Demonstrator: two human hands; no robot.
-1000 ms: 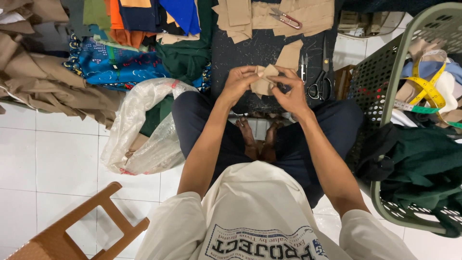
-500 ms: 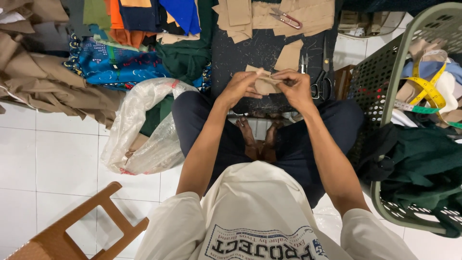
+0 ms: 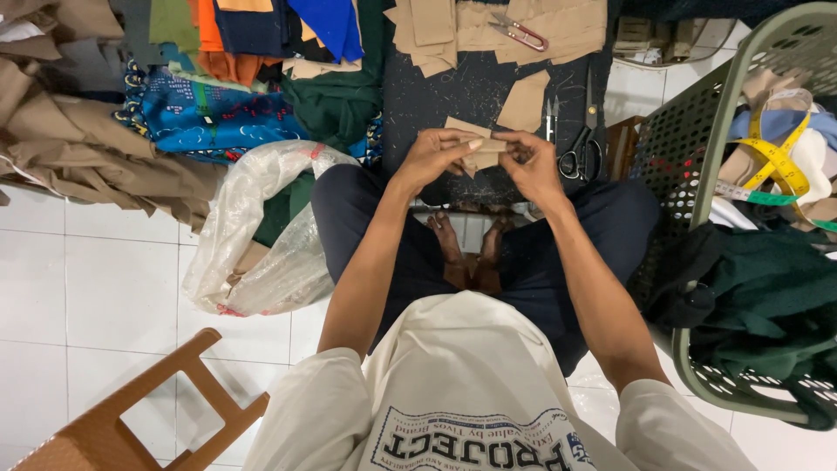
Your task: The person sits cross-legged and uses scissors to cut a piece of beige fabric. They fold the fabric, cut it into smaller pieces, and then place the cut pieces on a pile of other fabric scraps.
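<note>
Both hands meet over a dark cloth-covered board (image 3: 453, 96) in front of my crossed legs. My left hand (image 3: 433, 158) and my right hand (image 3: 528, 162) pinch a small tan fabric piece (image 3: 475, 139) between their fingertips, holding it just above the board. Another tan cut piece (image 3: 524, 103) lies on the board right behind my hands. Black scissors (image 3: 580, 148) and a small thread snip (image 3: 550, 116) rest just to the right of my right hand. A stack of tan cut pieces (image 3: 501, 26) sits at the far edge with red-handled snips (image 3: 519, 31) on top.
A green plastic basket (image 3: 697, 131) with a yellow tape measure (image 3: 776, 157) and dark green cloth (image 3: 767, 296) stands at right. Folded colourful fabrics (image 3: 227, 105), tan cloth (image 3: 96, 166) and a clear plastic bag (image 3: 261, 227) lie at left. A wooden stool (image 3: 139, 410) is at lower left on white tiles.
Both hands have shifted the small tan piece slightly, working it between the fingertips; arms and surroundings stay in place.
</note>
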